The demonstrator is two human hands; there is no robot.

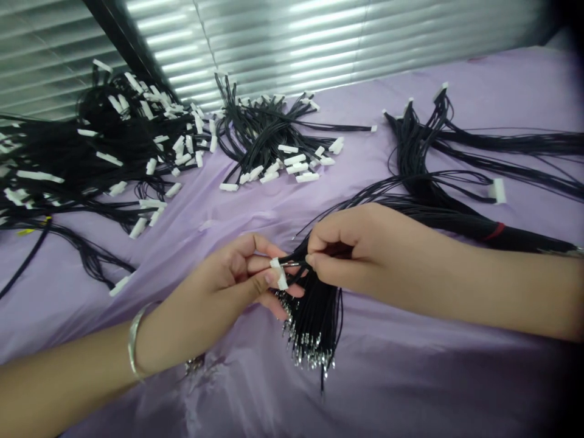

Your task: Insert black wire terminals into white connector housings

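My left hand [246, 274], with a bangle on its wrist, pinches a small white connector [279, 274] between thumb and fingers. Beside it, my right hand [347, 249] is closed in a pinch on a black wire whose bare metal end [290, 264] points at the connector; whether the tip sits inside a slot I cannot tell. Other black wires run from the connector toward my right fingers. Just below both hands hangs a thick bundle of black wires [319, 304] with silver crimped terminals [310, 353] at its ends.
A purple cloth [410, 377] covers the table. Heaps of black cables with white connectors lie at the left [114, 134] and the back middle [274, 134]. More wire bundles [415, 140] stretch to the right, one with a red tie [495, 231]. Window blinds [283, 42] stand behind.
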